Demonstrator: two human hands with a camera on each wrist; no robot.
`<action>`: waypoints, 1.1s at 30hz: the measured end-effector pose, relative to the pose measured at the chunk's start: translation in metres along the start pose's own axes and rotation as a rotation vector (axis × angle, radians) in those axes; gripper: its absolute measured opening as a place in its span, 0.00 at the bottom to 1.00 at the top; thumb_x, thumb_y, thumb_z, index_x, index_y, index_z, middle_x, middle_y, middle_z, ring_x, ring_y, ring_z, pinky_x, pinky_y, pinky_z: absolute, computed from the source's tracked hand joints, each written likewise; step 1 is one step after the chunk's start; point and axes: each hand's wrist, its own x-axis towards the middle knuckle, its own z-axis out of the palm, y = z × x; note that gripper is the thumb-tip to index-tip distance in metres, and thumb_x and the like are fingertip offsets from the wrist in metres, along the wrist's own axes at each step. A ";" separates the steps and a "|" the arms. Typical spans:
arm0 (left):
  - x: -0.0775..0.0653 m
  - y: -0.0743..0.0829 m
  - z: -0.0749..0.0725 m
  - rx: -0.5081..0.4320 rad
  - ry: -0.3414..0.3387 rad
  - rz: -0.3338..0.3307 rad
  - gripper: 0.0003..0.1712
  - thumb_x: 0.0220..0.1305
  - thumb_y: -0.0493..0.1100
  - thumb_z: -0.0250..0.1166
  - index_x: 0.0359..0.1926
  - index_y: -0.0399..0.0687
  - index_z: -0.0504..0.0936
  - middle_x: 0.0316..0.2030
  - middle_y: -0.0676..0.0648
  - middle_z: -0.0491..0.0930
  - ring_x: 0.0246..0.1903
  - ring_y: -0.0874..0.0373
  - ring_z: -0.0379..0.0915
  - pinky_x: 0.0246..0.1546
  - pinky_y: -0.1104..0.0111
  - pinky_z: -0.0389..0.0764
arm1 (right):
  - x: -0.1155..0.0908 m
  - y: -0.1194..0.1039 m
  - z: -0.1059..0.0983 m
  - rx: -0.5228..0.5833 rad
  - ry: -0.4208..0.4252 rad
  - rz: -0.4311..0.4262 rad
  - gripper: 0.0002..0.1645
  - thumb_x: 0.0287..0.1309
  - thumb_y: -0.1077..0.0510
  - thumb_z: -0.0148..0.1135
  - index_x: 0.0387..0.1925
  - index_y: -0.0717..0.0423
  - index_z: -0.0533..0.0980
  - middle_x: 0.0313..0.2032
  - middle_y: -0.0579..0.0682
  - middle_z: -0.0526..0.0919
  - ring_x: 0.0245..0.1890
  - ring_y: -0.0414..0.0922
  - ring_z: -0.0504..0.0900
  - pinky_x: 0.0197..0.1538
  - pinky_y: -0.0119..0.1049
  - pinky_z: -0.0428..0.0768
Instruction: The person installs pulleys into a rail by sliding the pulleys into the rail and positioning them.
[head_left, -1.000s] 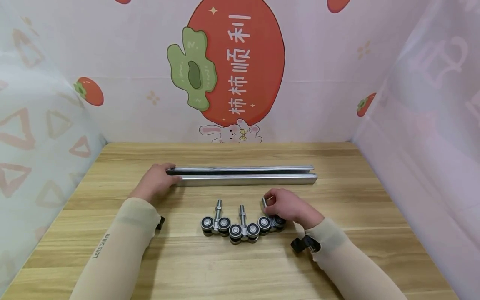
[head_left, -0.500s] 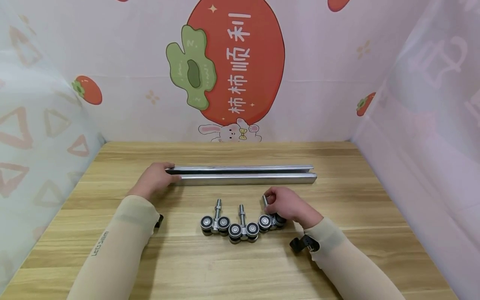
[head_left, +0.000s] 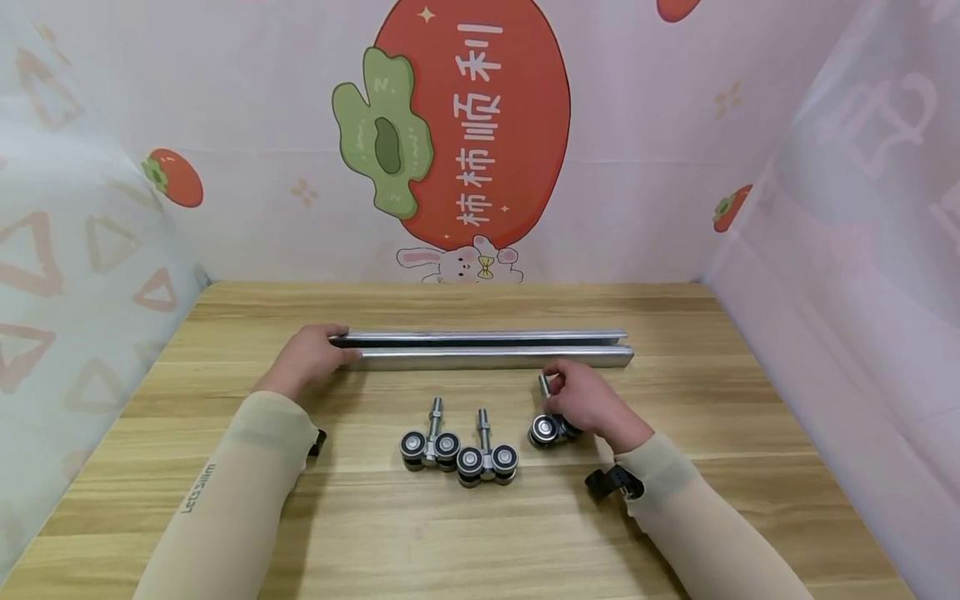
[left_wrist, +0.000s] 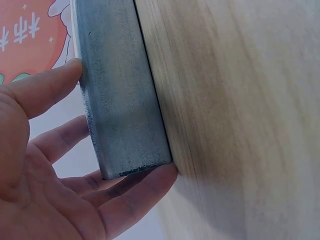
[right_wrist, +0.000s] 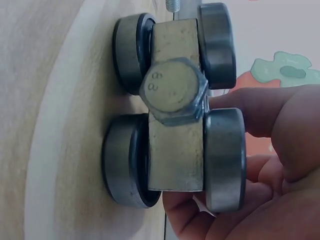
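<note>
A silver metal channel rail (head_left: 495,358) lies lengthwise across the table, its open slot facing up. My left hand (head_left: 303,362) grips the rail's left end; in the left wrist view the thumb is on one edge of the rail (left_wrist: 120,95) and a fingertip touches its end. My right hand (head_left: 588,398) pinches the threaded bolt of a hanger roller (head_left: 545,429) in front of the rail's right part. Its four-wheeled body (right_wrist: 175,155) fills the right wrist view, hex bolt head towards the camera. Two more hanger rollers, the left one (head_left: 431,446) and the middle one (head_left: 487,462), stand with bolts pointing away.
The wooden table (head_left: 450,542) carries the rail and rollers. Behind it hangs a white printed backdrop (head_left: 630,183) with persimmon pictures, and similar sheets close off the left and right sides.
My right hand has carried its hanger roller away from the middle one, rightwards and towards the rail. My left hand stays at the rail's end.
</note>
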 end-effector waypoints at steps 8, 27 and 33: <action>0.000 0.001 -0.001 0.015 0.002 0.001 0.41 0.67 0.53 0.65 0.71 0.33 0.64 0.67 0.27 0.63 0.63 0.34 0.60 0.63 0.42 0.59 | 0.001 -0.001 -0.007 0.016 0.043 -0.002 0.28 0.49 0.69 0.67 0.55 0.65 0.75 0.37 0.52 0.78 0.36 0.49 0.75 0.38 0.42 0.74; 0.000 0.002 -0.001 0.004 0.000 -0.005 0.41 0.66 0.52 0.65 0.71 0.32 0.64 0.67 0.28 0.62 0.65 0.33 0.57 0.64 0.42 0.57 | -0.002 -0.003 -0.012 0.026 0.174 -0.001 0.29 0.54 0.67 0.68 0.58 0.58 0.71 0.45 0.53 0.79 0.42 0.51 0.77 0.46 0.45 0.74; 0.000 0.001 -0.001 -0.011 0.000 -0.011 0.42 0.66 0.53 0.66 0.71 0.32 0.64 0.67 0.27 0.62 0.64 0.34 0.59 0.63 0.43 0.58 | -0.003 -0.004 -0.011 0.055 0.204 0.011 0.27 0.56 0.68 0.67 0.56 0.57 0.70 0.46 0.54 0.78 0.37 0.48 0.80 0.41 0.44 0.77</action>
